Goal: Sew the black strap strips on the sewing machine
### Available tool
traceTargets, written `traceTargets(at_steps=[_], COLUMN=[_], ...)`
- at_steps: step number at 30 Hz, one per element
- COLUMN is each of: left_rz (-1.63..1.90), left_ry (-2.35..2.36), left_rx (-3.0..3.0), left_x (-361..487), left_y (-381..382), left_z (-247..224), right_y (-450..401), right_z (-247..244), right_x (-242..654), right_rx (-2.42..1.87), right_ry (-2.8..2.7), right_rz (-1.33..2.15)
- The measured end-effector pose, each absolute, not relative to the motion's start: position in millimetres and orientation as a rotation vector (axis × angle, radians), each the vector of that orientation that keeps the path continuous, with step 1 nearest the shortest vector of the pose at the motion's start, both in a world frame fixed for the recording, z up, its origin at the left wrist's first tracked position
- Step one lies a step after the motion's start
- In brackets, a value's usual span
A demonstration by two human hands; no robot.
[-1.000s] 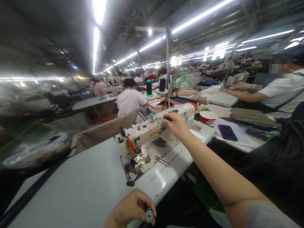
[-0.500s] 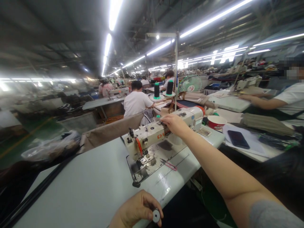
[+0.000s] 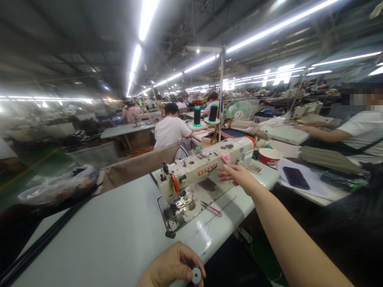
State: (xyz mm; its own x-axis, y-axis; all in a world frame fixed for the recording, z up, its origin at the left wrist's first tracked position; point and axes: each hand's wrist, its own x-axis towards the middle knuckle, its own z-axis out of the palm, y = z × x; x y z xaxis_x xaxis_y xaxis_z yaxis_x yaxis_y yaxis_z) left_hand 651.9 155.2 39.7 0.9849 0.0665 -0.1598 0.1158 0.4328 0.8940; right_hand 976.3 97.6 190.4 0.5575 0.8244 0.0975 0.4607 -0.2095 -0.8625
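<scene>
Plastic bag: the clear bag (image 3: 56, 187) sat beyond the pale surface (image 3: 101, 227).
Left hand: it (image 3: 169, 265) was near the front edge, thumb and fingers pinching the bobbin (image 3: 196, 275).
Bobbin: its round, holed face was turned outward; a light pinch on the rim, leaving the centre hole free, seemed the steadiest way to hold it.
Thread cones: two dark ones (image 3: 197, 115) (image 3: 213, 113) stood upright behind the machine.
Sewing machine: it (image 3: 191, 169) was set into the surface, a pink ornament (image 3: 225, 158) on its upper body.
Snips: the pink-handled pair (image 3: 220, 214) lay beside the machine bed; fingers seemed best kept off the points.
Right hand: it (image 3: 239, 178) was in front of the machine body, loosely curled, with nothing seen in its grasp; contact could not be told. Relaxed fingers looked right for careful handling there.
Phone: it (image 3: 296, 177) lay on white paper (image 3: 318, 187).
</scene>
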Motion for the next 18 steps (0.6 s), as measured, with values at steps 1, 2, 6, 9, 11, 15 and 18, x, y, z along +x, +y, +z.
traceTargets(at_steps=[1, 2, 6, 9, 11, 15, 18], left_rz=[-0.014, 0.014, 0.168, 0.259, 0.302, 0.405, 0.436], left_ry=[0.187, 0.197, 0.248, 0.265, 0.276, 0.354, 0.4], left_rx=[1.112, 1.099, 1.057, 1.032, 1.007, 0.932, 0.888], left_x=[652.6, 653.3, 654.4, 654.1, 654.0, 654.4, 655.0], left_y=[155.0, 154.7, 153.7, 153.9, 154.2, 154.4, 155.0], left_z=[38.7, 37.7, 35.7, 36.4, 36.9, 35.9, 33.6], right_y=[95.9, 96.1, 107.9, 121.5, 131.0, 148.4, 159.9], right_z=[188.9, 189.7, 212.9, 238.0, 252.2, 271.1, 278.6], right_x=[977.7, 980.6, 1005.1, 1018.7, 1016.7, 993.0, 974.6], right_rx=[-1.806, -1.81, -2.133, -2.317, -2.404, -2.443, -2.399], right_ry=[-1.06, -1.065, -1.022, -1.052, -1.128, -1.455, -1.756], right_rz=[0.516, 0.486, 0.183, 0.002, -0.143, -0.288, -0.267])
